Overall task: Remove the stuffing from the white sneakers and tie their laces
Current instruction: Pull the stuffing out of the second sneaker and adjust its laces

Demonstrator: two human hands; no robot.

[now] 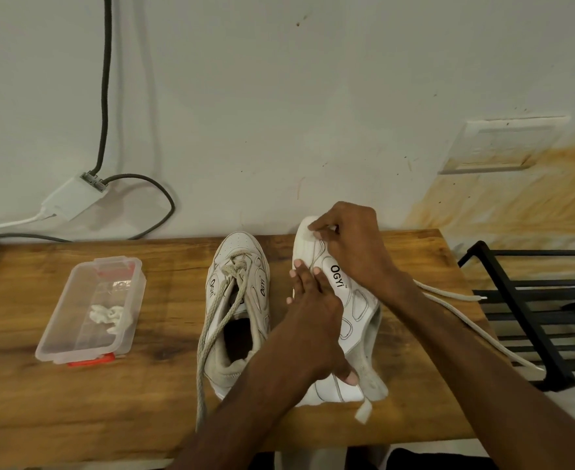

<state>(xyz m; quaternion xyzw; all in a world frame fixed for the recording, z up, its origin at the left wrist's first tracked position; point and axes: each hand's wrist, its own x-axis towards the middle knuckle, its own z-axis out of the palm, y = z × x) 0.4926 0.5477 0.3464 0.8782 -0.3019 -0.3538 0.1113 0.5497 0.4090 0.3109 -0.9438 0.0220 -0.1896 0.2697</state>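
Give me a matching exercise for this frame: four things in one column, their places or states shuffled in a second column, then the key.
Things
1. clear plastic container with red clips
2. white sneaker nearer the container
3. white sneaker nearer the rack
4. black metal rack

States
A. on its side, left hand pressing it, right hand gripping its toe
B. past the wooden table's right end
C. upright, laces loose
D. holds crumpled white stuffing

Pairs: 1-D, 2-C, 3-A, 4-B
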